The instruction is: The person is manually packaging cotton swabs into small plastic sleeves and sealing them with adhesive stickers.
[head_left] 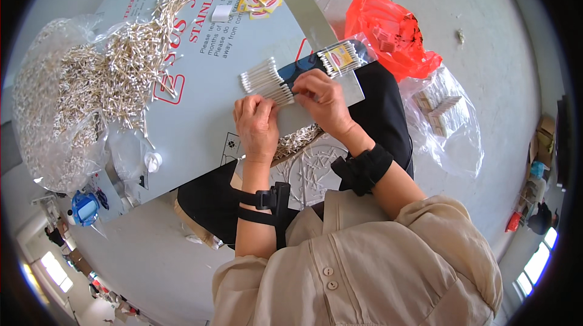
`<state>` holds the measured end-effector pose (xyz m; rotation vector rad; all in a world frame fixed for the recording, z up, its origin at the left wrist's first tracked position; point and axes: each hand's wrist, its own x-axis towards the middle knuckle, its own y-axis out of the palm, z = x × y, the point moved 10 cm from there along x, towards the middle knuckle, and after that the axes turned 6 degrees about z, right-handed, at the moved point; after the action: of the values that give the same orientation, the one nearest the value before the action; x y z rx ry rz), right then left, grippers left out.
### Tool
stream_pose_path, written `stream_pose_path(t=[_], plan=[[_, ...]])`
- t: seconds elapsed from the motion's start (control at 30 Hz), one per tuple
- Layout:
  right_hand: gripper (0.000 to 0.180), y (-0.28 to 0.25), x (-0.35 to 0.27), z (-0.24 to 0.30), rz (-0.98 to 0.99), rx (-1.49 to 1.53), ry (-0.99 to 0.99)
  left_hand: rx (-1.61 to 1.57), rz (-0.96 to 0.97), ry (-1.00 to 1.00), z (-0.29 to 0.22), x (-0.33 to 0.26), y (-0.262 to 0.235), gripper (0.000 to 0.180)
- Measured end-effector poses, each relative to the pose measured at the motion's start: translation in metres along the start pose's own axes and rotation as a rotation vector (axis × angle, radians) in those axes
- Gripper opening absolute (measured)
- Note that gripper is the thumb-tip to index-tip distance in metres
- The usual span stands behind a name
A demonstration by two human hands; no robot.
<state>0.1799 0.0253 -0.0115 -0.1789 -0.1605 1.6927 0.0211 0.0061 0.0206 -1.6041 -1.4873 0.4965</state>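
Observation:
A neat row of cotton swabs (265, 81) lies side by side near the table's edge, white tips at both ends. My left hand (256, 122) is at the near end of this row, its fingers closed and touching the swabs there; what lies under the fingertips is hidden. Just right of the row, my right hand (323, 100) has thumb and fingers drawn together in a pinch, and what is in it cannot be made out. Beyond that hand lies a dark blue strip (296, 68). On its far right end is a clear-wrapped pack of swabs (340, 59) with a yellow label.
A big pile of loose swabs (130, 62) spills from a clear bag (42, 104) at left. Yellow cards (262, 1) and a white slip (221, 13) lie at the back. Right of the table are a red bag (382, 31) and a clear bag of packs (446, 113). Swabs (297, 141) sit below my hands.

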Motion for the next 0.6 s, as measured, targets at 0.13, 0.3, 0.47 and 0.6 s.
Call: stream_pose_path(t=[0.13, 0.3, 0.47, 0.6], plan=[[0.016, 0.014, -0.004, 0.029, 0.104, -0.381, -0.280, 0.000, -0.015, 0.004, 0.002, 0.002, 0.005, 0.018], [0.009, 0.025, 0.003, 0.032, 0.080, -0.585, -0.355, 0.007, 0.044, 0.017, 0.001, 0.007, 0.008, 0.017], [0.008, 0.024, 0.009, 0.026, 0.075, -0.583, -0.235, -0.249, -0.227, -0.083, 0.012, -0.004, -0.015, 0.029], [0.008, 0.026, 0.013, 0.025, 0.104, -0.573, -0.207, -0.455, -0.296, -0.323, 0.041, -0.020, -0.020, 0.030]])
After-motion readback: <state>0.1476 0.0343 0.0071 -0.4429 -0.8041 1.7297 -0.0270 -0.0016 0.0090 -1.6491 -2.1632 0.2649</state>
